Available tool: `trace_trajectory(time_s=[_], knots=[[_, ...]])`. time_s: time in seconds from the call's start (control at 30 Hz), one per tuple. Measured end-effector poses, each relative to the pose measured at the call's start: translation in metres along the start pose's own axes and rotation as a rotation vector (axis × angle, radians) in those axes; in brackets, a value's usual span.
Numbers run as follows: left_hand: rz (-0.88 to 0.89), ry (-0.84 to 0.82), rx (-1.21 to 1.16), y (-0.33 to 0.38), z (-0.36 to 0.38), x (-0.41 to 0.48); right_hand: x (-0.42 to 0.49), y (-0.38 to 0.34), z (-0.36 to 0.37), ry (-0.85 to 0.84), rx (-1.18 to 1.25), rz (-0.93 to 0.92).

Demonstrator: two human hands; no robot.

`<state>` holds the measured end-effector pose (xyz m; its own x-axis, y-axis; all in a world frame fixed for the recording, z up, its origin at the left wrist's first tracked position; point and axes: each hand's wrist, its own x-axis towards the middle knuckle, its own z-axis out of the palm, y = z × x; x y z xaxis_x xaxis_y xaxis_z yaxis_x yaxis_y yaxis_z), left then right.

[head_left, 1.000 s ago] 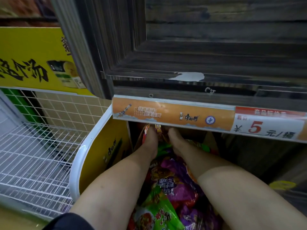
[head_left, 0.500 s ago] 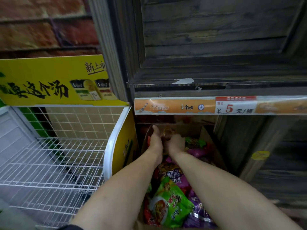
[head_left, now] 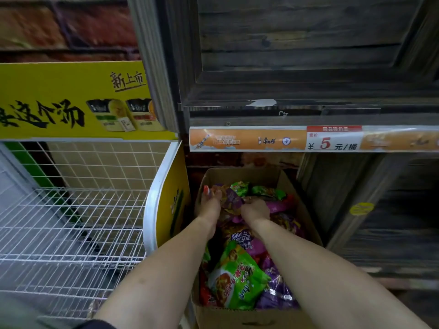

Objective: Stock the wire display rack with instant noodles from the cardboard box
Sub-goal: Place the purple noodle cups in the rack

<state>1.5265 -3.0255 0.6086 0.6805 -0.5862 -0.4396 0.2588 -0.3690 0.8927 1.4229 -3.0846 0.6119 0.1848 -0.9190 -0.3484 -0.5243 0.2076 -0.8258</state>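
Observation:
An open cardboard box stands on the floor under a dark wooden shelf, filled with several purple, green and red instant noodle packs. A green pack lies at the near end. Both my hands reach into the far end of the box. My left hand grips the left side of a purple pack, with a red-edged pack at its fingertips. My right hand is closed on the same cluster of packs. The white wire display rack stands to the left of the box, with bare wire shelves.
The rack's yellow side panel with a white rim stands right against the box's left wall. A yellow header sign tops the rack. An orange price strip runs along the wooden shelf edge above the box.
The view has pulled back and up, so the whole box and more of the rack show. Both hands stay at the far end of the box, closing on the packs.

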Motion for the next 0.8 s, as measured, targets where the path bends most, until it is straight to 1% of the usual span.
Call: trace_trajectory(time_s=[0.07, 0.13, 0.2, 0.23, 0.3, 0.37, 0.47, 0.57, 0.63, 0.7, 0.8], knots=[[0.036, 0.090, 0.153, 0.005, 0.000, 0.009, 0.005, 0.000, 0.008, -0.014, 0.024, 0.061], [0.057, 0.144, 0.295, 0.003, 0.005, 0.030, 0.009, 0.001, 0.015, -0.034, 0.013, 0.110], [0.053, 0.142, 0.371, 0.006, 0.011, 0.038, 0.014, 0.004, 0.022, -0.064, 0.013, 0.193], [0.055, 0.130, 0.383, 0.009, 0.013, 0.039, 0.014, 0.004, 0.025, -0.112, 0.048, 0.230], [0.064, 0.120, 0.420, 0.014, 0.015, 0.036, 0.017, 0.007, 0.033, -0.167, 0.226, 0.309], [0.080, 0.138, 0.431, 0.014, 0.015, 0.035, 0.020, 0.010, 0.037, -0.141, 0.321, 0.348], [0.084, 0.168, 0.344, 0.013, 0.012, 0.027, 0.009, 0.003, 0.031, -0.093, 0.323, 0.327], [0.071, 0.210, 0.168, 0.017, 0.005, 0.009, -0.003, -0.009, 0.023, -0.032, 0.255, 0.275], [0.042, 0.211, 0.021, 0.022, -0.001, -0.007, -0.019, -0.019, 0.014, 0.007, 0.253, 0.223], [0.012, 0.178, -0.094, 0.027, -0.004, -0.021, -0.038, -0.028, 0.004, 0.037, 0.323, 0.146], [0.064, 0.092, -0.196, 0.029, -0.005, -0.044, -0.071, -0.033, -0.010, 0.065, 0.634, 0.046]])
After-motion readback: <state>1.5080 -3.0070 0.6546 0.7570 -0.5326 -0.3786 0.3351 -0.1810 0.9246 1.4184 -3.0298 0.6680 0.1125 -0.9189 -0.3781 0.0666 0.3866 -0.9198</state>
